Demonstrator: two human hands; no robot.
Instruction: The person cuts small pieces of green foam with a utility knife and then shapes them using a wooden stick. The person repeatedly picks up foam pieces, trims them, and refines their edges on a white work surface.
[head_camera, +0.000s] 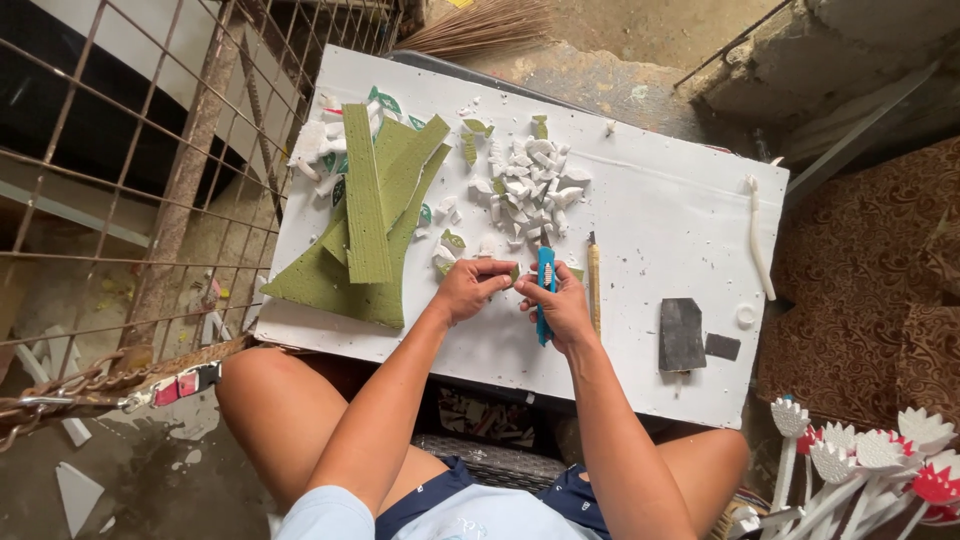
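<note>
Right hand (560, 305) grips a blue utility knife (545, 290) while the left hand (468, 288) pinches what looks like a small green foam piece (514, 272) above the white counter (650, 210), beside green foam strips (365, 215).

place: I read this as a makeshift home craft workshop, open yard or shed
floor: bare concrete (150, 470), scraps lying on it
bench: white board (660, 200) across the knees, no proper table
materials: green foam strips (365, 200), pile of white cut pieces (530, 185)
tools: blue utility knife (545, 290), dark sharpening stone (681, 335)
output: finished foam flowers (870, 455)
surroundings: rusty wire grid (130, 150), broom (480, 25)
</note>
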